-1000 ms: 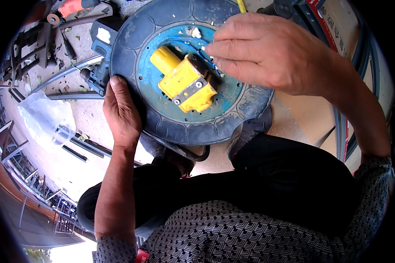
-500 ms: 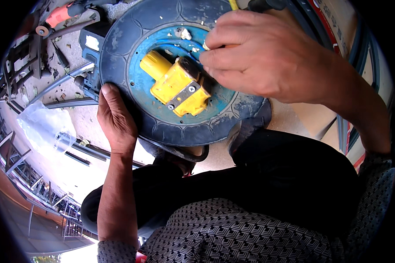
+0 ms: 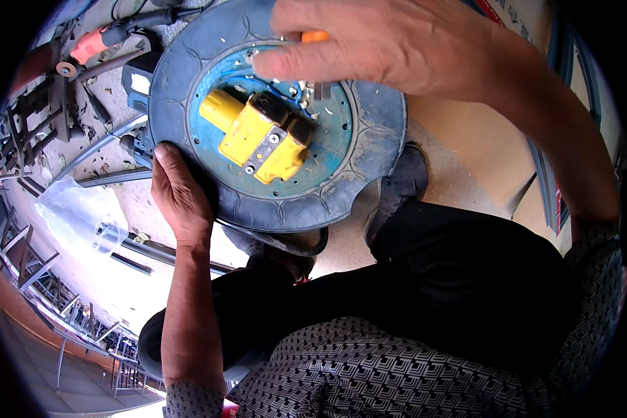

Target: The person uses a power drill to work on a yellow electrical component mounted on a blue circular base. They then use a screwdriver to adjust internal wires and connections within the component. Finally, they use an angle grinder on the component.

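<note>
A round stool-like disc, with a dark grey patterned rim and a worn blue centre, lies in front of me above my knees. My left hand grips its left edge, thumb on top and fingers hidden beneath. On the blue centre rests a yellow plastic housing with a short round neck and a metal strip fixed by two screws. A thin blue wire and pale crumbs lie beside it. Above the disc's far right, my right hand is closed on an orange-handled tool; a blurred metal tip shows below the fingers.
A red and black power tool lies at the far left among metal offcuts. A dark battery-like block stands just left of the disc. Further left is a clear plastic bag. Flat cardboard covers the floor at right.
My right hand has moved up and left, over the far part of the disc. The disc and yellow housing appear shifted slightly left. My left hand keeps its hold on the rim.
</note>
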The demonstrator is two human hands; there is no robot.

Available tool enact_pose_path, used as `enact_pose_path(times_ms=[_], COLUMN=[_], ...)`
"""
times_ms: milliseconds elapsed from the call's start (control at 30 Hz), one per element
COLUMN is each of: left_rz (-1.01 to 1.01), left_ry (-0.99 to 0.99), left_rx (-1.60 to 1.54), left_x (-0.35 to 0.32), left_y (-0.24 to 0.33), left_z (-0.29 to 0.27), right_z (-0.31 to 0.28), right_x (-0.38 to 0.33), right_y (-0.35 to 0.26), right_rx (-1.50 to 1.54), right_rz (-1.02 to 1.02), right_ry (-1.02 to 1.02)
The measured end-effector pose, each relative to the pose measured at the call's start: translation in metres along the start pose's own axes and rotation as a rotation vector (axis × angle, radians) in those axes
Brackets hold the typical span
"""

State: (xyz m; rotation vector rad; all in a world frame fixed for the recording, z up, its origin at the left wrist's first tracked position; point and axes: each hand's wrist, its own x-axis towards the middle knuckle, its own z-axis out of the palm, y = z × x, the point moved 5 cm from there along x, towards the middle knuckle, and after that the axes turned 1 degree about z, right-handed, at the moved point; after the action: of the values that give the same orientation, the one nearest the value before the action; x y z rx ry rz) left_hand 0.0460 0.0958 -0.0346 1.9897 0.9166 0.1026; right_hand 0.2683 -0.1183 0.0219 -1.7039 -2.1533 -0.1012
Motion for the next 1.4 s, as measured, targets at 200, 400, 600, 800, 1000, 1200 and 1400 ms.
enact_pose_path(times_ms=[200, 400, 600, 800, 1000, 1200, 1400], left_rz=[-0.004, 0.004, -0.001, 0.012, -0.004, -0.025, -0.027], left_ry=[-0.030, 0.009, 0.027, -0.024, -0.027, -0.022, -0.028], left_rx=[-0.073, -0.055, -0.049, -0.070, -0.071, -0.089, -0.108], left_x=[0.001, 0.000, -0.006, 0.003, 0.000, 0.000, 0.003], left_y=[-0.002, -0.001, -0.004, -0.002, -0.002, -0.007, -0.006], left_z=[0.006, 0.002, -0.004, 0.007, 0.003, 0.001, 0.006], right_z=[-0.009, -0.030, -0.026, -0.033, -0.031, -0.030, 0.003], right_x=[-0.005, -0.001, 0.006, 0.005, 0.014, 0.022, 0.006], right_y=[0.001, 0.004, 0.002, -0.004, -0.008, -0.007, -0.011], right_rx=[0.077, 0.427, 0.530, 0.497, 0.364, 0.410, 0.170], right_rz=[0.030, 0.107, 0.147, 0.188, 0.069, 0.105, -0.064], right_ry=[-0.002, -0.101, -0.116, -0.060, -0.044, -0.152, 0.447])
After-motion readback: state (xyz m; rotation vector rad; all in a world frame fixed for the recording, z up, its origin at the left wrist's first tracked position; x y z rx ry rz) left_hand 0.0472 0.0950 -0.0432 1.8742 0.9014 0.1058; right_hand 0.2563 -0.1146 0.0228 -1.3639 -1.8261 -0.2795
